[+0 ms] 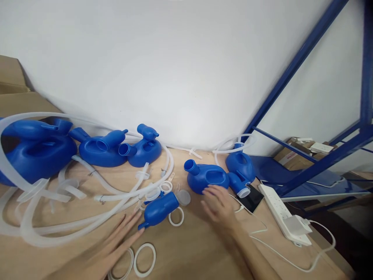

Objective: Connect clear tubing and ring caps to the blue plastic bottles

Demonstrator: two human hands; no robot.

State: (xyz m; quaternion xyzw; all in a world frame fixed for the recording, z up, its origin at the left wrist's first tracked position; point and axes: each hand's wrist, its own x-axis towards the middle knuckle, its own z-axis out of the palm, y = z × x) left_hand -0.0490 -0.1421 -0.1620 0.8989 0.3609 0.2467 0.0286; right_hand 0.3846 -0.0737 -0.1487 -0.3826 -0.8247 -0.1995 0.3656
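Observation:
My left hand [116,245] lies low at the table, fingers stretched and apart. Its fingertips are beside the narrow tip of a loose blue bottle-shaped adapter [161,210], seemingly touching it. My right hand [218,206] reaches toward a blue plastic urinal bottle [207,179] with a slanted open neck and a handle hole. The fingers are loosely spread at its lower front edge; whether they touch is hard to tell. Around the adapter are a white ring [176,216], a translucent round disc [184,197] and smaller rings [166,187]. Nearer my left wrist lies a larger white ring [145,259].
More blue urinal bottles [101,155] stand along the wall, with translucent hoses [72,229] coiled at left. Another blue bottle [240,165] stands at right, near a black phone [251,199]. A white power strip [281,214] with a charger, a blue metal frame [294,74] and cardboard [29,103] border the table.

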